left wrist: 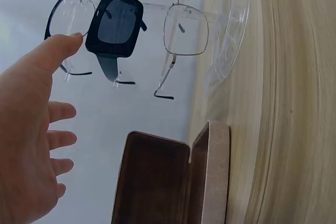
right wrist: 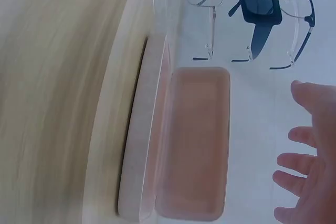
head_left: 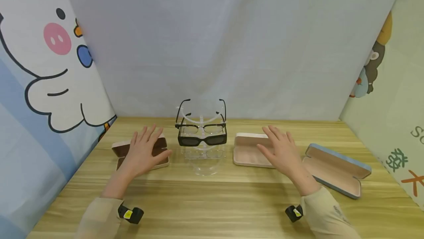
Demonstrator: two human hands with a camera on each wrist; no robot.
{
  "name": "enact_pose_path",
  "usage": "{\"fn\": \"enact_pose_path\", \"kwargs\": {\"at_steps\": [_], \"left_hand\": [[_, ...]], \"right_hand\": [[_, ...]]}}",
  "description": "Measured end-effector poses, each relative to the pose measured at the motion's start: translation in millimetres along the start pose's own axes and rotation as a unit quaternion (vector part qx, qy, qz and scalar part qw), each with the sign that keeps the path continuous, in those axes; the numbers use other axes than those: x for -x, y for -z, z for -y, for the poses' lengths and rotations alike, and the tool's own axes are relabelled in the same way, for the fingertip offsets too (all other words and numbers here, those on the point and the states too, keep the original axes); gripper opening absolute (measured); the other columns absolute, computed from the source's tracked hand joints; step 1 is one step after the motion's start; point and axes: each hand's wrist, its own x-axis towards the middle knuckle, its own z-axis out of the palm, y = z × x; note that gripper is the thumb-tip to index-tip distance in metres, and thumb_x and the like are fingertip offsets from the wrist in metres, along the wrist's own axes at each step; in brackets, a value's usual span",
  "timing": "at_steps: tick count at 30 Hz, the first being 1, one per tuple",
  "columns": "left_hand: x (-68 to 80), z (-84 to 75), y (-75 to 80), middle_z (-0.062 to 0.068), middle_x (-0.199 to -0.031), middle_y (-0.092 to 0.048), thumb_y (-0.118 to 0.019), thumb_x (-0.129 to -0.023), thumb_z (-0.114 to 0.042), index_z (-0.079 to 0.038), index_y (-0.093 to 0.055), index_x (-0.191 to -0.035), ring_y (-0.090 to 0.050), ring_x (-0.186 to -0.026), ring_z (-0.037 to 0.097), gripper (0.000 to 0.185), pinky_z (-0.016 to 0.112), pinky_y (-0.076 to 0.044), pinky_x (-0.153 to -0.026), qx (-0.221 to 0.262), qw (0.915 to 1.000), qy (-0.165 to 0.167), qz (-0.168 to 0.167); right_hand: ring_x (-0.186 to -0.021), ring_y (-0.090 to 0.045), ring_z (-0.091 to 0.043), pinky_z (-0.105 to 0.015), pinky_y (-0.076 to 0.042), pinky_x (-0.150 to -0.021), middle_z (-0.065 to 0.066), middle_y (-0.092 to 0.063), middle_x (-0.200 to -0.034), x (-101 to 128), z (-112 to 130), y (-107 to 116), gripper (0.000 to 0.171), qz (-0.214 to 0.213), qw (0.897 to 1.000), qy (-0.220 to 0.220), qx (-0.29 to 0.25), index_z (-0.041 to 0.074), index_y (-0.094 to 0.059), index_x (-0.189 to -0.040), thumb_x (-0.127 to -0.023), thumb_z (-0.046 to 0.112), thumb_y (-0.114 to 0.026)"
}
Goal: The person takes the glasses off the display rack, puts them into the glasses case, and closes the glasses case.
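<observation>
My left hand (head_left: 142,154) hovers with spread fingers over an open glasses case with a dark brown lining (head_left: 160,145), holding nothing. On the other side, my right hand (head_left: 281,152) is held, fingers extended, above the right part of an open pale case with a pink lining (head_left: 246,152); it too holds nothing. Between the hands stands a clear display stand (head_left: 205,171) bearing eyeglasses with a dark upper frame (head_left: 213,125), black sunglasses (head_left: 202,141) below them, and thin-rimmed clear glasses (head_left: 212,154) lowest. In the wrist views, both hands appear apart from the cases.
An open blue glasses case (head_left: 338,171) with a pale lining lies at an angle on the right. All stand on a wood-grain table (head_left: 205,206). A grey-white cloth (head_left: 205,47) hangs behind, with cartoon-printed panels (head_left: 66,95) at both sides.
</observation>
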Motion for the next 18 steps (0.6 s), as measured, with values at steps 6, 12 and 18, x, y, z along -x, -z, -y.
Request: {"fn": "enact_pose_path", "kwargs": {"at_steps": [6, 12, 18], "left_hand": [[-2.2, -1.7, -7.2, 0.021, -0.147, -0.022, -0.055, -0.086, -0.050, -0.007, -0.026, -0.143, -0.014, -0.135, 0.042, 0.077, 0.058, -0.008, -0.107, 0.029, 0.9991, -0.008, -0.031], [-6.4, -5.5, -12.2, 0.020, -0.145, -0.026, -0.057, -0.085, -0.048, -0.007, -0.027, -0.143, -0.021, -0.133, 0.041, 0.077, 0.055, -0.013, -0.108, 0.045, 0.9974, -0.004, -0.057], [-13.5, -13.6, -11.5, 0.019, -0.143, -0.031, -0.057, -0.086, -0.045, -0.006, -0.030, -0.142, -0.029, -0.129, 0.040, 0.074, 0.055, -0.022, -0.104, 0.069, 0.9937, -0.008, -0.089]], "right_hand": [[-0.126, -0.037, -0.034, -0.057, -0.018, -0.106, -0.017, -0.039, -0.139, -6.0, 16.5, -10.0, 0.061, -0.022, 0.999, 0.013, -0.031, 0.006, -0.039, -0.137, -0.089, 0.039, -0.055], [-0.127, -0.037, -0.031, -0.055, -0.016, -0.108, -0.014, -0.041, -0.139, -14.7, 29.5, -17.0, 0.060, -0.026, 0.998, 0.020, -0.049, 0.007, -0.039, -0.137, -0.089, 0.038, -0.055], [-0.126, -0.039, -0.031, -0.052, -0.018, -0.108, -0.013, -0.043, -0.137, -25.0, 41.5, -16.7, 0.058, -0.048, 0.996, 0.038, -0.071, 0.007, -0.038, -0.138, -0.089, 0.033, -0.057]]}}
